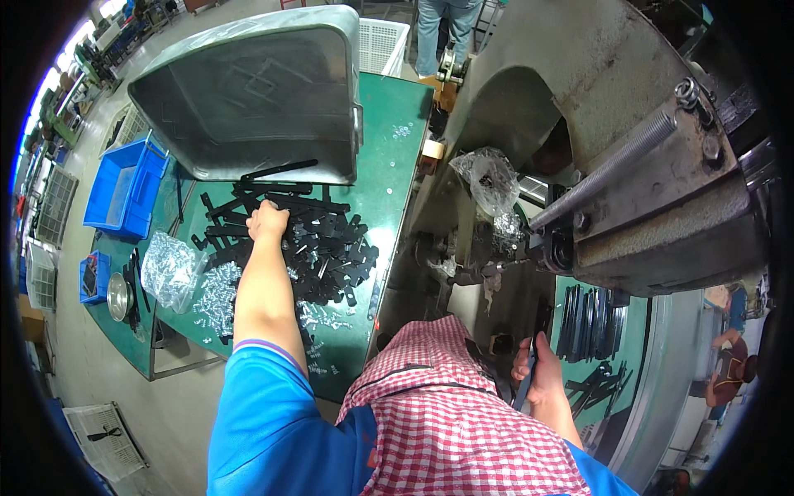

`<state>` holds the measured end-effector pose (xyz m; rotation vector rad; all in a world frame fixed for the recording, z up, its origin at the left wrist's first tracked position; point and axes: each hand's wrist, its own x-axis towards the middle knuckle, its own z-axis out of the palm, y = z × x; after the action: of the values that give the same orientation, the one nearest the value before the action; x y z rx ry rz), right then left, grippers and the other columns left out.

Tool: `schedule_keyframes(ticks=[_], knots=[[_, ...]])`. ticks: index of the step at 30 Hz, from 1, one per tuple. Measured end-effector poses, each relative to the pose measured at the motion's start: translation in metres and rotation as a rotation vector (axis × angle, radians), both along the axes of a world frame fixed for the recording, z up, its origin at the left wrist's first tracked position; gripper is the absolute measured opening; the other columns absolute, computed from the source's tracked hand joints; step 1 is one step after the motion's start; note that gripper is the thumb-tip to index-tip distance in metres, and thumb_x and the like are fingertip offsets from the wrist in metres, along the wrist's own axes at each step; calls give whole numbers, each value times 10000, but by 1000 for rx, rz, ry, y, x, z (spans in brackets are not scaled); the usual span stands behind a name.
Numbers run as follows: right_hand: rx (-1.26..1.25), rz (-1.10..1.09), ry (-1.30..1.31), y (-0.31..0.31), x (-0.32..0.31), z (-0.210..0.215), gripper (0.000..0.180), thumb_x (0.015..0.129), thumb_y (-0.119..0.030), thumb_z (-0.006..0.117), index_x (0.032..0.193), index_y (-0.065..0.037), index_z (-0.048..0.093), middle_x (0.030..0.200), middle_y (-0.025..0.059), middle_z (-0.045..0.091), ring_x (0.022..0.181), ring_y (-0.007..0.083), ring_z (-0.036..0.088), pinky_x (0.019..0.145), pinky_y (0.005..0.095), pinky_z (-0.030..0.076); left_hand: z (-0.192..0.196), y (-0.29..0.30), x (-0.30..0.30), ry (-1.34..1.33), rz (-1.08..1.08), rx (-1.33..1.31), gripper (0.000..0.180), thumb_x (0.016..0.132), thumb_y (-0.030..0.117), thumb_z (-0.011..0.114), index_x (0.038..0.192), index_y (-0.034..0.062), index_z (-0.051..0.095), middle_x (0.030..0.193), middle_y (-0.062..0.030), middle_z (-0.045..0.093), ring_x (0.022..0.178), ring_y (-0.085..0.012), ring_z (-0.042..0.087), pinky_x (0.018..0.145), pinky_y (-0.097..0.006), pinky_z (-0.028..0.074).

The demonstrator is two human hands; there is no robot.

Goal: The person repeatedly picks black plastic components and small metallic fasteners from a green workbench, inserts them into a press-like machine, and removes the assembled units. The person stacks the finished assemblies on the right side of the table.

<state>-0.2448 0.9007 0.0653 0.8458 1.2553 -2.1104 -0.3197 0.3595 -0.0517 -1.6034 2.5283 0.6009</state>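
My left hand (267,221) reaches into a heap of small black metal pieces (327,252) on the green table, its fingers bent together. Whatever lies between those fingertips is hidden. Longer black metal bars (227,211) lie around and behind the hand. At lower right, my right hand (542,369) is closed around a long black metal strip (527,376), held beside the machine. Loose silvery rivet-like parts (217,302) are scattered next to my left forearm.
A big grey metal bin (265,91) lies tipped on its side behind the heap. Blue crates (128,188) and a clear plastic bag (169,269) are at left. A heavy machine (662,190) stands at right, near stacked black strips (589,322). Another person (447,29) stands beyond the table.
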Motion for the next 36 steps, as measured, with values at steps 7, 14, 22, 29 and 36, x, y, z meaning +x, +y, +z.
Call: schedule_keyframes(ticks=[7, 14, 22, 29, 36], knots=[[-142, 62, 41, -10, -4, 6, 350, 948, -321, 420, 1027, 6, 517, 601, 76, 528, 454, 164, 451, 435, 284, 364, -24, -21, 74, 1474, 519, 1143, 176, 798, -1, 498, 955, 79, 484, 751, -30, 502, 558, -135, 454, 491, -264, 383], [80, 275, 306, -20, -13, 9, 305, 928, -272, 499, 858, 20, 555, 635, 108, 597, 452, 139, 517, 410, 249, 397, 86, 165, 151, 1311, 56, 1401, 322, 899, 121, 514, 1207, 66, 435, 671, 4, 450, 438, -82, 390, 399, -207, 330], [-170, 212, 407, -41, -26, 28, 292, 906, -260, 547, 798, 7, 592, 610, 55, 556, 495, 113, 495, 462, 236, 406, 141, 255, 151, 824, -446, 1620, 387, 918, 239, 522, 1227, 17, 448, 590, 6, 410, 389, -49, 307, 382, -185, 271], [13, 310, 494, -43, -26, 35, 290, 893, -265, 560, 800, 4, 617, 595, -1, 508, 512, 86, 455, 474, 235, 342, 150, 264, 132, 735, -423, 1592, 371, 935, 205, 493, 1247, 16, 429, 618, -5, 413, 389, -51, 300, 400, -175, 280], [250, 412, 660, -52, -33, 40, 280, 882, -260, 578, 789, -7, 655, 627, -15, 539, 557, 62, 464, 543, 221, 356, 155, 265, 129, 690, -369, 1635, 390, 932, 207, 494, 1259, 15, 405, 621, -8, 407, 395, -62, 307, 398, -180, 281]])
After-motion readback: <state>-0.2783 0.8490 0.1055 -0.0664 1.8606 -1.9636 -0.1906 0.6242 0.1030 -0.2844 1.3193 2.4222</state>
